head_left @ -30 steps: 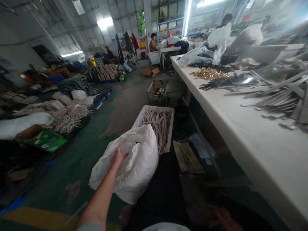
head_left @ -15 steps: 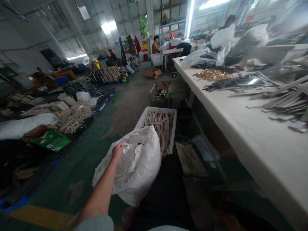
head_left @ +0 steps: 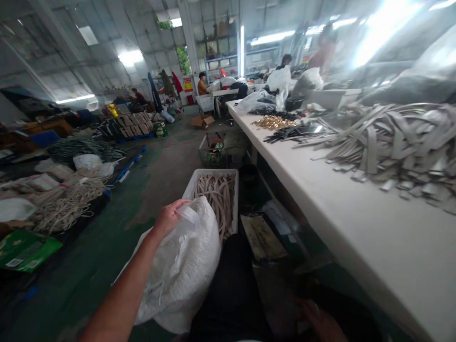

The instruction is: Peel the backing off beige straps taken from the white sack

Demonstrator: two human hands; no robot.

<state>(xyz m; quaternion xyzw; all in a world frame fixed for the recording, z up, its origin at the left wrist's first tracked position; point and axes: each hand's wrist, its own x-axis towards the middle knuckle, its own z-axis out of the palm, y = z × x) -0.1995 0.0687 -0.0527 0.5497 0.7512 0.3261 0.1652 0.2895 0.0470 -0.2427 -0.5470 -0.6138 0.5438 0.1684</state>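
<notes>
My left hand (head_left: 168, 218) reaches forward and grips the top edge of a white woven sack (head_left: 194, 270), with the fingers closed on its rim. The sack stands bulging beside my dark-trousered leg (head_left: 231, 285), its mouth partly folded over; what is inside cannot be seen. Low at the bottom right, in shadow under the table, is my right hand (head_left: 318, 320); its fingers are too dark and blurred to read. Just beyond the sack stands a white plastic crate (head_left: 235, 202) of long beige straps (head_left: 215, 190).
A long white table (head_left: 342, 209) runs along my right, bearing grey strips (head_left: 388, 137), gold-coloured pieces (head_left: 274, 122) and plastic bags. Under it lies a flat package (head_left: 262, 236). Pallets with rope bundles (head_left: 73, 202) line the left. People sit working farther back.
My view has swung to the right, so more grey strips show on the table. My left hand stays on the sack's rim, its fingers now reaching farther over. The right hand has come into clearer view.
</notes>
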